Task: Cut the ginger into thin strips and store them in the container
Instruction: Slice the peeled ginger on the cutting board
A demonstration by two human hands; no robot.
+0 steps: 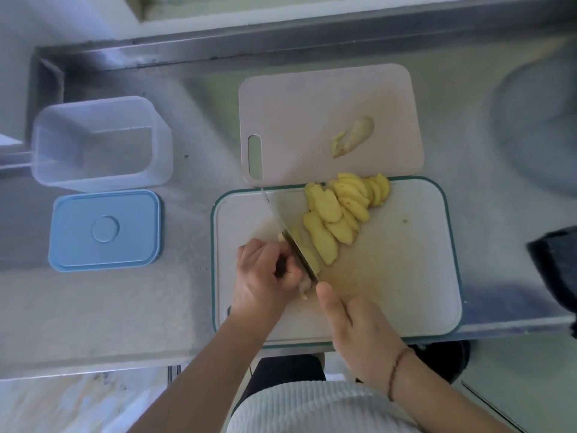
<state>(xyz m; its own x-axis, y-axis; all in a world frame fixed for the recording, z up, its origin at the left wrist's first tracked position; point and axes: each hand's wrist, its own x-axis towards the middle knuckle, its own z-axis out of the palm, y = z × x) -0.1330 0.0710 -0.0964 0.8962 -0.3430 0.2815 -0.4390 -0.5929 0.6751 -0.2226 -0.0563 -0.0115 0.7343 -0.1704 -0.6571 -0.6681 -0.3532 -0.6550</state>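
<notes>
Yellow ginger slices point(340, 210) lie fanned across the white, green-rimmed cutting board point(406, 270). My left hand point(265, 273) grips a ginger piece point(304, 289) at the board's near left, fingers curled over it. My right hand point(352, 326) holds the knife point(287, 232); its blade stands on edge against the ginger, right beside my left fingers, and the handle is hidden in my palm. A peeled ginger chunk point(356, 135) rests on the beige board point(312, 98) behind. The clear plastic container point(100, 142) stands empty at the far left.
The container's blue lid point(106, 229) lies flat in front of it on the steel counter point(187, 292). A dark object point(555, 270) sits at the right edge, and a blurred round grey shape point(537, 126) at the back right.
</notes>
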